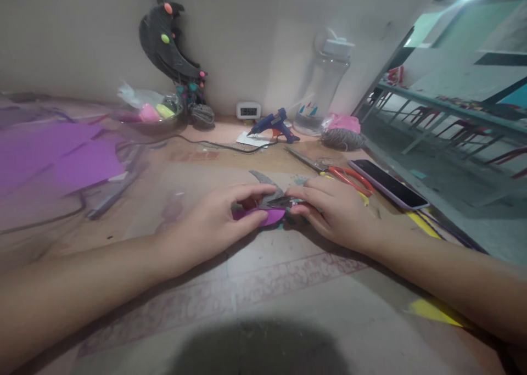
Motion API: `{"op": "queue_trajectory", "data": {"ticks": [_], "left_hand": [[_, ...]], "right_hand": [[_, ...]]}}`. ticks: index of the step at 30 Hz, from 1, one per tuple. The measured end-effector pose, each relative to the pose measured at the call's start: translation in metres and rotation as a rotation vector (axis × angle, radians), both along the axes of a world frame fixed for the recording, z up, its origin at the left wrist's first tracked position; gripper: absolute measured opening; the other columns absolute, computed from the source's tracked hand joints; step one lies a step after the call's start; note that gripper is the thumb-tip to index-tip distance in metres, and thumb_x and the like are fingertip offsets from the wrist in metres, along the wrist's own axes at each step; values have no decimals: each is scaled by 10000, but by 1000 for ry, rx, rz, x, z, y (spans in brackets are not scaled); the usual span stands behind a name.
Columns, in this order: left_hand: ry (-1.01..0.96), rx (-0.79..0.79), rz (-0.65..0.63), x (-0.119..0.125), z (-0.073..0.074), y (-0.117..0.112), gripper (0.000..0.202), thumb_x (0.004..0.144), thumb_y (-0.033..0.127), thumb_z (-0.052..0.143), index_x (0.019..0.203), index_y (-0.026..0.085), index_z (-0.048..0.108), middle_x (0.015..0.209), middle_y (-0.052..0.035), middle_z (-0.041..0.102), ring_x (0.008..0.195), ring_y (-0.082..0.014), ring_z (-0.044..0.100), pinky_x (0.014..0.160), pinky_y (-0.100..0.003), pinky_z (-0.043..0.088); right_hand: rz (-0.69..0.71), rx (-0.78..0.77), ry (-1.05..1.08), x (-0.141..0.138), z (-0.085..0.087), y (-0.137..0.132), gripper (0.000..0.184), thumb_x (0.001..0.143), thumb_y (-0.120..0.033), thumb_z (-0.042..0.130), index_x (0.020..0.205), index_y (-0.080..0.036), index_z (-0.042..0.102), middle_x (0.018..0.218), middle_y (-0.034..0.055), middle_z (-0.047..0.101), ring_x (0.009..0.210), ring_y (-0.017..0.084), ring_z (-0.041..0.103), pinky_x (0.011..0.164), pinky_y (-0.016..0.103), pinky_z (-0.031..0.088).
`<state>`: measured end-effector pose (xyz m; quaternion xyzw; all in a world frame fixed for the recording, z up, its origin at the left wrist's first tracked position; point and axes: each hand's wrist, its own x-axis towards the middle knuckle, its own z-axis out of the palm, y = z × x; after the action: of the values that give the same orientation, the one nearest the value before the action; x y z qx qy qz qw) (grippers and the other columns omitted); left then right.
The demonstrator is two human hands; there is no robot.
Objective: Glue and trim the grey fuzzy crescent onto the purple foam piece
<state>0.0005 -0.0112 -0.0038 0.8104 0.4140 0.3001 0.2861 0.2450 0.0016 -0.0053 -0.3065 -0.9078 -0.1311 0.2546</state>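
Observation:
Over the middle of the table, my left hand (230, 210) is closed, thumb and fingers pinching a purple felt-like piece (274, 217). A grey crescent-shaped piece (263, 180) sticks out beyond its fingertips. My right hand (333, 207) is closed around a small pointed metal tool (280, 202) that looks like small scissors; its handles are hidden in the fingers. The tool's tip points left, over the purple piece and close to my left fingertips. Whether the blades touch either piece is not clear.
Orange-handled scissors (349, 178) and a phone (389, 184) lie right. Behind stand a blue glue gun (272, 123), small clock (248, 110), water bottle (325, 84) and grey yarn (342, 139). Purple sheets (61, 155) spread left; a dark crescent decoration (164, 45) hangs on the wall.

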Motion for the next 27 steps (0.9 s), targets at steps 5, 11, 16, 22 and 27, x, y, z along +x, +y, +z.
{"op": "queue_trajectory", "data": {"ticks": [5,11,16,22,27], "left_hand": [[-13,-2,5,0,-1,1,369,889,375,588,1247,293,628,1189,-5,709,1018,-201,663,899,-312,518],[-16,-13,-11,-1,-3,1,377,893,377,581,1259,294,618,1202,-5,703,1035,-200,659,888,-307,522],[-26,-25,-17,-2,-4,2,374,894,370,582,1258,292,619,1194,-7,705,1024,-196,660,898,-310,517],[-25,-31,-24,-2,-3,2,372,894,375,577,1255,296,621,1193,-10,706,1017,-205,664,889,-320,524],[-22,-2,-15,-1,-1,2,358,894,359,584,1246,305,625,1176,1,712,991,-196,668,865,-302,527]], "right_hand": [[11,2,1,0,0,1,315,981,-378,460,1013,-151,676,725,45,618,660,153,531,605,274,367],[37,2,19,-1,0,2,313,980,-369,461,998,-144,678,717,44,613,645,151,527,598,277,362],[45,16,16,-1,0,2,298,978,-357,472,995,-143,679,711,42,617,641,147,523,597,269,371],[22,-23,14,0,-1,2,290,979,-344,464,1009,-155,682,724,47,624,654,155,534,605,277,370],[10,-70,16,1,-1,1,342,983,-377,440,1065,-137,670,779,65,639,697,168,563,628,280,395]]}}
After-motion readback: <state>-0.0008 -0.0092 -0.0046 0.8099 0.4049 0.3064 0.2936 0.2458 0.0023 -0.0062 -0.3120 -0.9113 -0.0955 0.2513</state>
